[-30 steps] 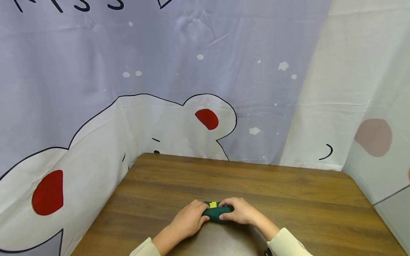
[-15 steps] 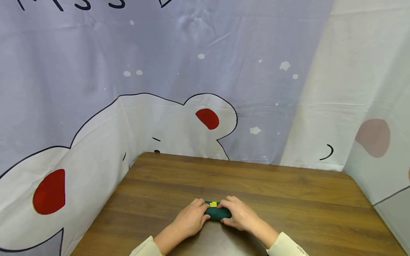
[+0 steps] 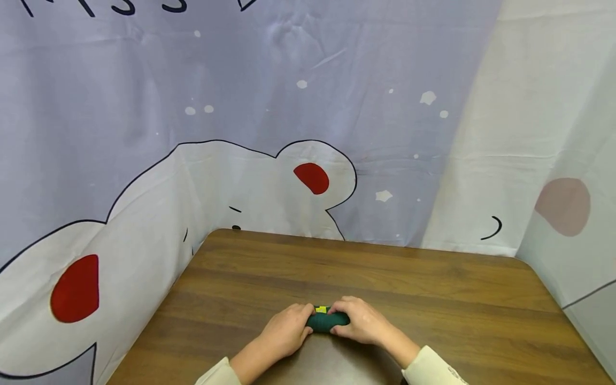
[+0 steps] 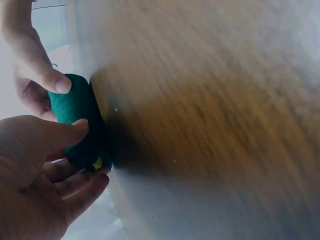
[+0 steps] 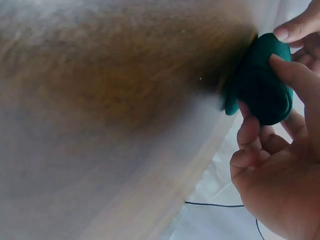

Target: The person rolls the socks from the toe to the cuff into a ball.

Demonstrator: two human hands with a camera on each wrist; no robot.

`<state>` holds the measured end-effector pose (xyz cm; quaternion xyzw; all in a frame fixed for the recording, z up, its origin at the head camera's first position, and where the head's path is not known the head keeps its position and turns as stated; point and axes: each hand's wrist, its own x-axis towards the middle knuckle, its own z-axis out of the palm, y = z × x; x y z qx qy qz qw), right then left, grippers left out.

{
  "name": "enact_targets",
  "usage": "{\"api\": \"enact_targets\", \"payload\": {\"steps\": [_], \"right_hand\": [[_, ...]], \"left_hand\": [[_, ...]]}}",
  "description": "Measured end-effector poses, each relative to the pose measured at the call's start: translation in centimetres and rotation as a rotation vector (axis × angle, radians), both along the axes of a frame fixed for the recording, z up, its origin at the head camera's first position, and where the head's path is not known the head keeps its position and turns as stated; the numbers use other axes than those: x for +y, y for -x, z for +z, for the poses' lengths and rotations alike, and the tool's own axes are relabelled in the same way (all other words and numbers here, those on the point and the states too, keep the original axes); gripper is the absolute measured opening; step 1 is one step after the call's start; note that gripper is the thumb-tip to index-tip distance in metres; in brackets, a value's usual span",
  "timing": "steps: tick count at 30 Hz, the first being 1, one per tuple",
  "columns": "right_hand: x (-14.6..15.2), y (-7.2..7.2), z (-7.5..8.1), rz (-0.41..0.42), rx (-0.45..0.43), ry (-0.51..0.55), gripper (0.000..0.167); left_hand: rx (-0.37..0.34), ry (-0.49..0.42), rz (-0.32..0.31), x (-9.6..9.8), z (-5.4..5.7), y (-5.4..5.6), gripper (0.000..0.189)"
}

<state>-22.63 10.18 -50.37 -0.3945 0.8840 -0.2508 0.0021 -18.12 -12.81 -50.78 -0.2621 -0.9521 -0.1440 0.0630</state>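
A dark green cloth roll [image 3: 328, 322] lies on the wooden table, with a small yellow patch [image 3: 321, 309] along its far side. My left hand [image 3: 285, 330] grips its left end, thumb on the near side and fingers over the far side. At the other end, my right hand [image 3: 362, 322] grips the roll likewise. A bit of yellow shows at the end of the roll [image 4: 75, 111] in the left wrist view. From the right wrist, the spiral end of the roll [image 5: 267, 95] and a loose flap at the table are visible, with my right fingers [image 5: 248, 132] beneath.
The brown wood-grain table [image 3: 433, 305] extends around the hands. Behind it and along both sides hangs a printed fabric backdrop [image 3: 385, 133] with white bear shapes and red ears. A thin dark cord [image 5: 215, 204] shows beyond the table edge.
Both hands stay on the roll with small finger shifts. The roll has turned slightly and looks smoother, and less of the yellow patch shows than before.
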Motion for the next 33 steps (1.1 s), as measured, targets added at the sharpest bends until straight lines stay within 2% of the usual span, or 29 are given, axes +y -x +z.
{"api": "enact_targets", "payload": {"steps": [9,16,20,22,24,27,31,33], "right_hand": [[0.4,0.5,0.0,0.021,-0.154,0.033,0.024],[0.4,0.9,0.3,-0.052,-0.347,0.054,0.022],[0.3,1.0,0.4,-0.091,-0.378,0.062,0.025],[0.3,0.9,0.5,-0.107,-0.341,0.075,0.028],[0.2,0.8,0.5,-0.118,-0.261,0.088,0.030],[0.0,0.4,0.6,-0.117,-0.071,0.077,0.027],[-0.5,0.0,0.7,-0.109,0.177,-0.004,0.021],[-0.6,-0.2,0.8,-0.109,0.246,-0.052,0.021]], "left_hand": [[-0.043,-0.001,-0.001,-0.3,0.1,-0.4,0.030],[-0.031,-0.002,-0.021,-0.3,0.4,0.0,0.028],[-0.061,0.000,-0.027,-0.3,0.5,0.5,0.028],[-0.086,0.003,-0.027,-0.4,0.6,0.8,0.028],[-0.114,0.001,-0.025,-0.4,0.8,1.2,0.029],[-0.166,-0.004,-0.010,-0.4,1.0,1.6,0.032],[-0.223,0.000,0.016,-0.4,1.1,2.1,0.034],[-0.234,0.000,0.013,-0.4,1.1,2.3,0.034]]}}
